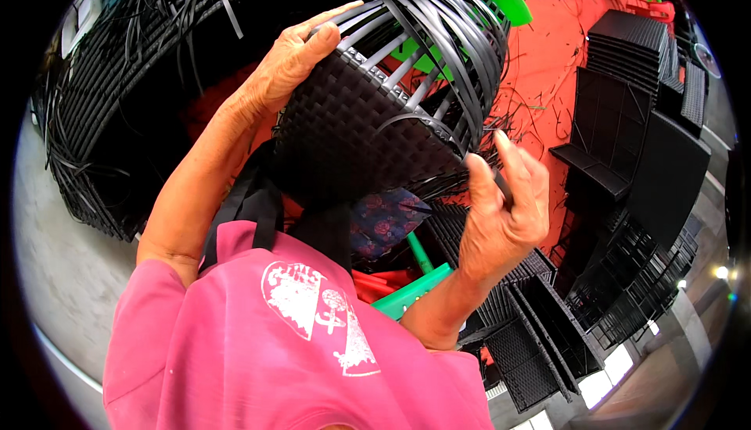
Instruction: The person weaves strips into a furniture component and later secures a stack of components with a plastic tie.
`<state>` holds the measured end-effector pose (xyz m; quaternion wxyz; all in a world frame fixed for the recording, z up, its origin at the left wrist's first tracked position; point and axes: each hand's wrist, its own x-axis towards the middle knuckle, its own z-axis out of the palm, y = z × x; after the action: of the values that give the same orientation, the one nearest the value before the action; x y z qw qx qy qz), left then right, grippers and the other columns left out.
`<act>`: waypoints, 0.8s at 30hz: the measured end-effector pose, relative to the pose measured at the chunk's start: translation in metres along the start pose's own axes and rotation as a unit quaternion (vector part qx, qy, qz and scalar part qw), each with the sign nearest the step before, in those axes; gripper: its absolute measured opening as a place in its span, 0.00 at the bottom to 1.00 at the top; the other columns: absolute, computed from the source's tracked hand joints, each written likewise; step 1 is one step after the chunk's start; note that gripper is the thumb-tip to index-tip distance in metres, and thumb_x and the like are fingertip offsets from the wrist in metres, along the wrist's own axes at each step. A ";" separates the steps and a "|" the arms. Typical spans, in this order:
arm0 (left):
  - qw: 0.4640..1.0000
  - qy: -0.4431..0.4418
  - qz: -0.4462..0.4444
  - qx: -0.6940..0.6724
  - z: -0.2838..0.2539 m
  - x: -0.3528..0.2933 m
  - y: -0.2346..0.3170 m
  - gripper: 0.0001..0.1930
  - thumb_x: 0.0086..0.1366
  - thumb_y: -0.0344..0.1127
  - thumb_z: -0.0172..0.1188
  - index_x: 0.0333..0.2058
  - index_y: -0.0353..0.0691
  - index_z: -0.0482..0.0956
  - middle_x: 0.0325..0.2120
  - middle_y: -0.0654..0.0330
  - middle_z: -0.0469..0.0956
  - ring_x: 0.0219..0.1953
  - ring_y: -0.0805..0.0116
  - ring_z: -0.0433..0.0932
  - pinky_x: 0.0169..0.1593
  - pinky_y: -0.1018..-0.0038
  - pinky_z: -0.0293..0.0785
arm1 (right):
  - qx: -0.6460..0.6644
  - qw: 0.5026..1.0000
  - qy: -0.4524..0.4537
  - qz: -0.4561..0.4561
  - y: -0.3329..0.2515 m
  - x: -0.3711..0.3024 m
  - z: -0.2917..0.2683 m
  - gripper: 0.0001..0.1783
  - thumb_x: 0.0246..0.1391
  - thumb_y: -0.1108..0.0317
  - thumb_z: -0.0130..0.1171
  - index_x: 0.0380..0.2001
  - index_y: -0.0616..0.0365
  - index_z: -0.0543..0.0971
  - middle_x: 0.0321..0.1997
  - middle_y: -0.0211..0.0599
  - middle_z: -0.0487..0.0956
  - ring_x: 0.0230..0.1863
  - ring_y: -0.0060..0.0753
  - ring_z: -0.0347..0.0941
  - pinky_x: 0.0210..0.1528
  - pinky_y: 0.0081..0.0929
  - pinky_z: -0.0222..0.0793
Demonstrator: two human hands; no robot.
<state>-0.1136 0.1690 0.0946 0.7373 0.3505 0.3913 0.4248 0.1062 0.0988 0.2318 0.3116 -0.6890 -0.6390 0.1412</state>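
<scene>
In front of me is a half-woven black frame [352, 129], its near side a tight weave of flat plastic strips. Bare grey bars show along its top, and a loose bundle of long black strips [446, 23] bends over them. My left hand [293, 59] grips the frame's upper left edge, thumb on the near side and fingers reaching over the top. Beside the frame's right corner, my right hand [508, 195] has thumb and forefinger bent around a narrow dark thing, its kind unclear. Part of that thing hides in the palm.
Black woven furniture panels [626, 62] are stacked at the right, with more woven pieces [532, 352] at the lower right. Cut strips litter the red floor [540, 62]. Curved black strip-work [117, 102] stands at the left. Green and red plastic stools [415, 293] are near my lap.
</scene>
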 end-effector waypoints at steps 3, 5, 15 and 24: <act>1.000 -0.003 -0.002 0.003 0.001 0.000 0.002 0.49 0.52 0.67 0.58 0.61 0.35 0.58 0.53 0.54 0.69 0.52 0.68 0.70 0.56 0.71 0.68 | 0.041 0.995 -0.087 0.009 -0.009 0.008 0.021 0.21 0.36 0.80 0.69 0.40 0.60 0.80 0.39 0.33 0.74 0.39 0.24 0.71 0.36 0.22 0.70; 1.000 0.004 0.014 0.009 0.001 0.001 0.000 0.49 0.52 0.69 0.58 0.62 0.36 0.58 0.51 0.55 0.70 0.51 0.69 0.71 0.55 0.72 0.69 | -0.033 0.990 -0.125 -0.046 -0.006 0.012 0.026 0.16 0.37 0.82 0.66 0.34 0.62 0.79 0.38 0.31 0.74 0.37 0.21 0.71 0.36 0.22 0.70; 0.997 0.023 0.012 0.070 0.001 0.001 -0.001 0.52 0.49 0.73 0.56 0.62 0.36 0.58 0.56 0.55 0.66 0.54 0.68 0.67 0.55 0.72 0.69 | 0.529 0.817 0.034 0.227 0.027 -0.012 0.020 0.07 0.57 0.72 0.57 0.37 0.63 0.72 0.36 0.45 0.78 0.18 0.15 0.62 0.20 0.09 0.55; 0.998 0.015 0.008 0.067 -0.002 0.002 -0.002 0.53 0.48 0.73 0.56 0.62 0.36 0.57 0.57 0.53 0.65 0.57 0.65 0.66 0.57 0.68 0.68 | 0.572 0.798 0.037 0.187 0.039 -0.016 0.028 0.10 0.55 0.70 0.59 0.36 0.64 0.72 0.37 0.49 0.78 0.16 0.14 0.61 0.19 0.08 0.54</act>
<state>-0.1145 0.1702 0.0914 0.7026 0.3956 0.4275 0.4088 0.1181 0.0909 0.1839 0.6397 -0.4967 -0.2884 0.5107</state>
